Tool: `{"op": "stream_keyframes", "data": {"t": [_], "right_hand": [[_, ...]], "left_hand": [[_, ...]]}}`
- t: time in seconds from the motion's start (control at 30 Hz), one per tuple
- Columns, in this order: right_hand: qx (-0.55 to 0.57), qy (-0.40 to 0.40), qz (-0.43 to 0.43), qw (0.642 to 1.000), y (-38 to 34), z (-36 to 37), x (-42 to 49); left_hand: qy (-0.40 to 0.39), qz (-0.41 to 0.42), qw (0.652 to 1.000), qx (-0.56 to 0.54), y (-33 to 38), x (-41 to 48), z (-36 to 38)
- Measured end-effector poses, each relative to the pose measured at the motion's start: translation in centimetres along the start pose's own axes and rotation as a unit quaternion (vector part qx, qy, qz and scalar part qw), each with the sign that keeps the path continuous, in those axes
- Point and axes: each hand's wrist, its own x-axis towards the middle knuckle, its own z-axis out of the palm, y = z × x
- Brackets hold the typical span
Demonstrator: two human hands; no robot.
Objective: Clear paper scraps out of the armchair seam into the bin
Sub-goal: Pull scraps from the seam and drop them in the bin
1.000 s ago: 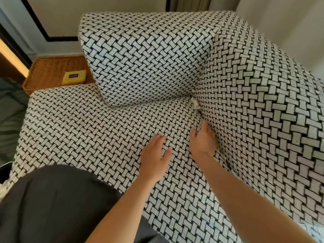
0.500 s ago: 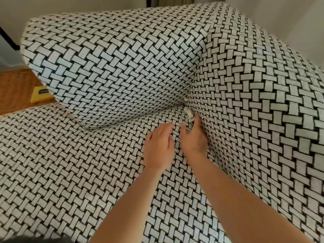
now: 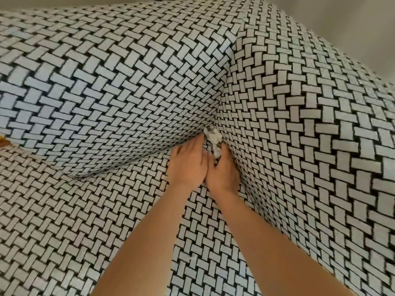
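Presently we record the right hand [image 3: 224,174] low in the corner seam [image 3: 248,195], thumb and forefinger closed on the lower end of the paper scrap [image 3: 213,137]. The scrap is white with dark flecks, crumpled, and stands up out of the seam where the seat, back cushion and armrest meet. Its upper end is free.

The left hand [image 3: 188,163] lies flat just beside the right, touching it, with fingers straight and pressing the armchair seat [image 3: 96,221]. One fingertip reaches the scrap's edge.

We note the same black-and-white basket-weave fabric on the seat, the back cushion [image 3: 106,82] and the armrest [image 3: 310,135]. A pale wall [image 3: 352,22] shows above the armrest.
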Motion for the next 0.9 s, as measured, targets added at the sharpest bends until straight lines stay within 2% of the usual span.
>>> {"op": "stream_keyframes", "data": {"t": [0.17,0.27,0.37,0.57,0.73,0.9], "right_hand": [[0.026,0.029,-0.004,0.999,0.1,0.3,-0.1],[0.025,0.022,-0.044,0.999,0.0,0.4,-0.3],[0.052,0.018,-0.077,0.996,0.0,0.2,-0.5],[0.147,0.056,0.034,0.987,-0.5,-0.5,-0.9],[0.078,0.064,0.06,0.993,-0.4,-0.2,-1.2],[0.038,0.049,0.081,0.995,-0.4,-0.3,-1.6]], "left_hand": [[-0.027,-0.032,0.998,-0.043,0.6,2.5,0.2],[-0.059,-0.046,0.993,-0.095,0.6,3.5,0.0],[-0.054,-0.07,0.982,-0.165,0.3,4.1,0.1],[0.031,-0.107,0.964,-0.241,-0.3,3.5,0.7],[0.083,-0.092,0.965,-0.233,-0.2,3.2,0.0],[0.097,-0.121,0.948,-0.279,-0.2,3.3,-0.2]]}}
